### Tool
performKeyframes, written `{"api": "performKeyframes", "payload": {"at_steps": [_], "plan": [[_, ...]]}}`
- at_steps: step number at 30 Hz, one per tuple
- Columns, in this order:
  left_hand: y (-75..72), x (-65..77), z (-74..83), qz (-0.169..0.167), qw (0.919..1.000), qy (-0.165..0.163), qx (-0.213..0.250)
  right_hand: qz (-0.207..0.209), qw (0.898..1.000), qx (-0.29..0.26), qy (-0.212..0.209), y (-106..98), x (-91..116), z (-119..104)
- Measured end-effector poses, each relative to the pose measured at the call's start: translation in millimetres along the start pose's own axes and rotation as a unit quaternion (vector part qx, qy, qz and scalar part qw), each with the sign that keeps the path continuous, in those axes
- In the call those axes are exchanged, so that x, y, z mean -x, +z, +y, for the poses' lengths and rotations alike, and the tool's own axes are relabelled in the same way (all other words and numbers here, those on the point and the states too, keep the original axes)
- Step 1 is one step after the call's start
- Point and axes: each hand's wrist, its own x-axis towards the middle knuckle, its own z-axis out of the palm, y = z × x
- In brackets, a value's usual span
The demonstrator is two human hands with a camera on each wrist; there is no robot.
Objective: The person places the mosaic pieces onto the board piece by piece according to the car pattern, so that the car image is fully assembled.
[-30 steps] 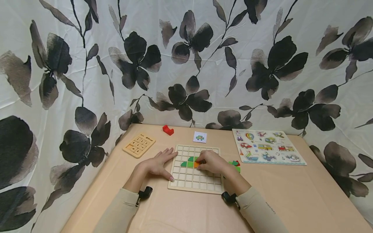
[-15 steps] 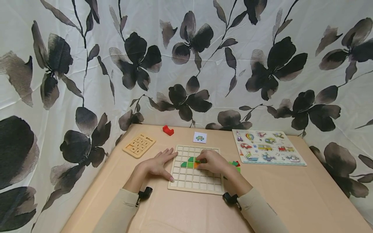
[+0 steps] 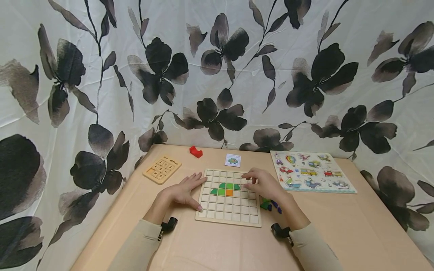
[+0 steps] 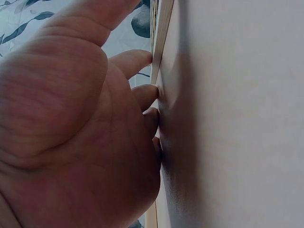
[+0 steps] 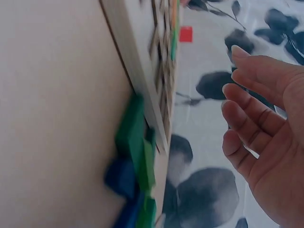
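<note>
A wooden grid board (image 3: pixel 228 216) lies on the table with light green, dark green and orange pieces set in its middle. An orange square (image 3: pixel 229 192) sits below a light green one, and a dark green rounded piece (image 3: pixel 237 186) is at the group's right end. My left hand (image 3: pixel 184 192) rests with spread fingers along the board's left edge; in the left wrist view its fingertips (image 4: pixel 151 92) touch the tabletop and board side. My right hand (image 3: pixel 263 183) hovers over the board's right side, fingers loosely bent, holding nothing in the right wrist view.
Loose green blocks (image 5: pixel 130 126) and blue blocks (image 5: pixel 121 178) lie beside the board's right edge, partly under my right arm. Behind stand a red piece (image 3: pixel 195 152) and a small pattern card (image 3: pixel 233 160). A number puzzle (image 3: pixel 162 169) is left, a picture board (image 3: pixel 313 171) right.
My right hand has let go of the dark green rounded piece, which now lies in the grid beside the light green square, and has moved right. My left hand stays put.
</note>
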Motion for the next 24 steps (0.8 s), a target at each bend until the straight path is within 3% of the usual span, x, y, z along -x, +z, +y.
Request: {"api": "performKeyframes", "payload": {"at_steps": [9, 18, 24], "plan": [[-1.1, -0.4, -0.2, 0.0, 1.0, 0.002, 0.0, 0.043, 0.998, -0.01, 0.039, -31, 13, 16], [-0.3, -0.2, 0.0, -0.001, 1.0, 0.001, -0.002, 0.039, 0.996, -0.007, 0.076, -44, 24, 29], [-0.7, 0.8, 0.9, 0.001, 1.0, 0.003, 0.0, 0.012, 0.995, -0.001, 0.098, -49, 29, 40]]}}
